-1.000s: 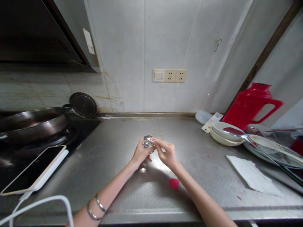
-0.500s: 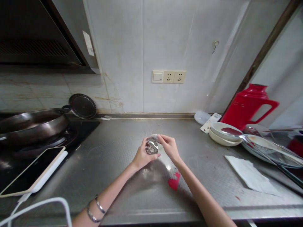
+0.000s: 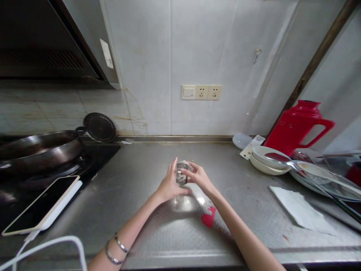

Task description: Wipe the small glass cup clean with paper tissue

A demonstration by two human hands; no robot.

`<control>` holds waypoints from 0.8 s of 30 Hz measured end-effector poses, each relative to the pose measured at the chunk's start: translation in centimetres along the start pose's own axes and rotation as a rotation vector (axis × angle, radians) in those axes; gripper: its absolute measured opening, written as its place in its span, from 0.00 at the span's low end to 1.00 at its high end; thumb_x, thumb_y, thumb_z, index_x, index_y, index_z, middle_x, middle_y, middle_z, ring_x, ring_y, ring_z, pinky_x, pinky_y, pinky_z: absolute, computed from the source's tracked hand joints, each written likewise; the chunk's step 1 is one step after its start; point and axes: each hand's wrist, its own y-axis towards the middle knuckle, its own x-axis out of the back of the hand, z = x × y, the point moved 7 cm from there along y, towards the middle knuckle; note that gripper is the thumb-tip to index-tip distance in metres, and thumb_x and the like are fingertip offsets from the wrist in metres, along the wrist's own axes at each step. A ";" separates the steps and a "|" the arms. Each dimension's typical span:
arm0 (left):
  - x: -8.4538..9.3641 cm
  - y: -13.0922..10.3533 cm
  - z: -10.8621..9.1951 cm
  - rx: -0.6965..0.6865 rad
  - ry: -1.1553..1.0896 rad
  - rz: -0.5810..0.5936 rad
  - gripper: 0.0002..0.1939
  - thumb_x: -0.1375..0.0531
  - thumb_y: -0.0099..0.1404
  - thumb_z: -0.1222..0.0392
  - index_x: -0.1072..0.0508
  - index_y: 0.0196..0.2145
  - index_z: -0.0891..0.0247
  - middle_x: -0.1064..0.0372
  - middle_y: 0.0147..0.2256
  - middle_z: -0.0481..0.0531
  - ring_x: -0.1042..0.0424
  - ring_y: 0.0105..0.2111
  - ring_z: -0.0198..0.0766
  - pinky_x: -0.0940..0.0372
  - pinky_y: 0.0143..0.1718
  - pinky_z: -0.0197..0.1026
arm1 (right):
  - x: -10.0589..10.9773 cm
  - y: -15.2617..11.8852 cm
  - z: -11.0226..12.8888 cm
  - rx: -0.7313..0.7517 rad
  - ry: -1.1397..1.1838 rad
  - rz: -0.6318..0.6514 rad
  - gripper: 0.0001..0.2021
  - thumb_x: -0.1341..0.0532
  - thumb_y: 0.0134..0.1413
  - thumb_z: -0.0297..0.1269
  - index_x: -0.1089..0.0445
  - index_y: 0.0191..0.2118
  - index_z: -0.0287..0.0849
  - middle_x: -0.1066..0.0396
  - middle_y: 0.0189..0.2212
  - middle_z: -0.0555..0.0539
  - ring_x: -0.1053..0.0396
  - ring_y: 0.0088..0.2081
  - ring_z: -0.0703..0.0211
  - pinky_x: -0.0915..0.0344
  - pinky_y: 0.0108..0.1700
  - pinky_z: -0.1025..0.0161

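A small, shiny, see-through jar-like container [image 3: 181, 177] is held above the steel counter, its exact kind unclear. My right hand [image 3: 197, 176] grips it, with fingers over its front and right side. Thin whitish material [image 3: 184, 162], like tissue, shows at its top under the right fingers. My left hand [image 3: 169, 185] stands beside it on the left, fingers stretched up and thumb spread below. Whether the left fingertips still touch the container is hard to see. A jagged red patch [image 3: 208, 217] shows on the counter near my right forearm.
At left, a wide pan [image 3: 42, 152] sits on the stove near a charging phone [image 3: 42, 207] with a white cable [image 3: 50, 241]. To the right are a folded tissue [image 3: 301, 210], stacked bowls [image 3: 267, 165], plates with utensils [image 3: 316, 175] and a red thermos [image 3: 296, 128].
My left hand has opened from around the container, its fingers now straightened. My right hand has shifted from the container's top edge to a grip across its front.
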 end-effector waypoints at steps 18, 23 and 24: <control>-0.4 -0.1 -0.8 -0.003 -0.058 0.044 0.44 0.28 0.42 0.57 0.42 0.54 0.60 0.32 0.47 0.55 0.31 0.47 0.45 0.38 0.51 0.45 | 2.9 1.3 -0.8 0.112 -0.289 -0.146 0.22 0.41 0.49 0.54 0.26 0.26 0.36 0.34 0.18 0.51 0.36 0.21 0.63 0.33 0.20 0.68; -0.9 -0.1 0.0 -0.003 -0.043 0.054 0.43 0.28 0.41 0.61 0.41 0.53 0.61 0.31 0.46 0.55 0.30 0.45 0.44 0.37 0.49 0.44 | 3.1 -0.4 2.2 0.416 -0.429 -0.313 0.16 0.43 0.56 0.46 0.23 0.36 0.39 0.22 0.33 0.44 0.27 0.33 0.54 0.31 0.35 0.63; -1.0 -0.2 0.0 -0.004 -0.040 0.060 0.43 0.28 0.41 0.61 0.41 0.53 0.61 0.31 0.46 0.55 0.30 0.45 0.44 0.37 0.48 0.44 | 2.5 -0.6 2.5 0.441 -0.417 -0.267 0.15 0.43 0.57 0.44 0.23 0.37 0.40 0.22 0.35 0.44 0.26 0.35 0.53 0.31 0.37 0.63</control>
